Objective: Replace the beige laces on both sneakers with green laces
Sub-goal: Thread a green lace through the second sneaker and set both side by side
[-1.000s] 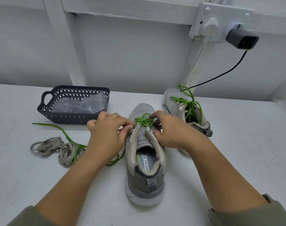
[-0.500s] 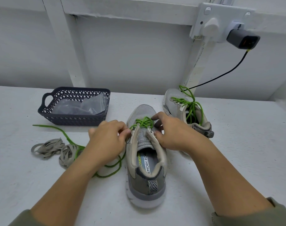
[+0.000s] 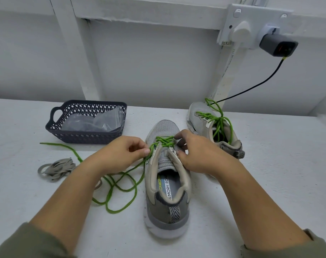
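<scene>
A grey sneaker (image 3: 167,207) stands in the middle of the white table, heel toward me, its lower eyelets crossed with a green lace (image 3: 121,189). My left hand (image 3: 121,155) pinches that lace at the sneaker's left eyelet row; the loose end loops over the table to the left. My right hand (image 3: 199,155) grips the sneaker's right collar and eyelet edge. A second grey sneaker (image 3: 201,116) with a green lace (image 3: 220,123) sits behind on the right. The beige laces (image 3: 56,168) lie bundled at the left.
A dark lattice basket (image 3: 87,135) holding a clear plastic bag stands at the back left. A wall socket with a grey charger (image 3: 277,44) and its black cable hangs above the second sneaker. The wall runs along the table's far edge.
My left hand has drawn the green lace out leftward, and more slack now lies looped on the table beside the sneaker. My right hand has stayed on the sneaker.
</scene>
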Demonstrator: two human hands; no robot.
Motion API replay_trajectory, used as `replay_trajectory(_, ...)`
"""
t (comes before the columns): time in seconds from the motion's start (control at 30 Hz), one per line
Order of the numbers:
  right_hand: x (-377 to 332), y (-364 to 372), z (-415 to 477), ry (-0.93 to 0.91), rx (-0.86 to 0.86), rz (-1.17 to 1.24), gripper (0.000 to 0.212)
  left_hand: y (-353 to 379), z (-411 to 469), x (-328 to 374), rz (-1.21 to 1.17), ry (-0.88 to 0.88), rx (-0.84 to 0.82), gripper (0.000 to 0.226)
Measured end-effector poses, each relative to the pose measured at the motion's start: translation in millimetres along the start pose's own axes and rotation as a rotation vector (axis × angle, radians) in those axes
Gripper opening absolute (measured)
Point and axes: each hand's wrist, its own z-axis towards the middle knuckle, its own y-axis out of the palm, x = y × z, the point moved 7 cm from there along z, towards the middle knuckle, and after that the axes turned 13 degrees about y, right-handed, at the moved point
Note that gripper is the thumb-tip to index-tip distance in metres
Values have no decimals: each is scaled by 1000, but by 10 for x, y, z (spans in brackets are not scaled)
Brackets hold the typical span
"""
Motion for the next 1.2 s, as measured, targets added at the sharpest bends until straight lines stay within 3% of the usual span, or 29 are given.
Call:
replay_trajectory(0.13, 7, 0, -7, 2, -5, 19, 42, -58, -20, -26, 29, -32, 13, 19)
replay_trajectory(0.23, 10, -5, -8, 4, -2, 31, 42, -204, -112, -98, -164, -171, 45, 31)
replay_trajectory(0.33, 25, -3, -20, 10, -8, 40, 42, -406, -114, -70, -657, -186, 344, 33)
replay_trajectory(0.4, 16, -14, -29, 8, -22, 35, 39, -463, -93, 0, -765, -117, 493, 35)
replay_trajectory(0.5, -63, -87, -28, -37, 4, 64, 30, -268, -60, 239, -468, 6, 375, 32)
replay_trajectory(0.6, -145, -187, -46, -28, 79, 244, 29, -89, -23, 416, -239, 133, 307, 20)
replay_trajectory(0.77, -191, -107, -46, 134, -77, 714, 45, -6, -36, 466, -101, 181, 379, 16)
replay_trajectory(0.87, -230, -113, 30, 117, -20, 827, 28, -25, -73, 464, -128, 132, 453, 7)
replay_trajectory(1.03, -247, -184, 112, 54, 37, 684, 21, -178, -57, 306, 36, 58, 505, 15)
replay_trajectory(1.13, -327, -210, 111, -34, 19, 532, 21, -175, 92, 380, 188, 209, 314, 22)
replay_trajectory(1.2, -363, -232, 87, -65, 17, 493, 26, -165, 162, 411, 216, 233, 303, 8)
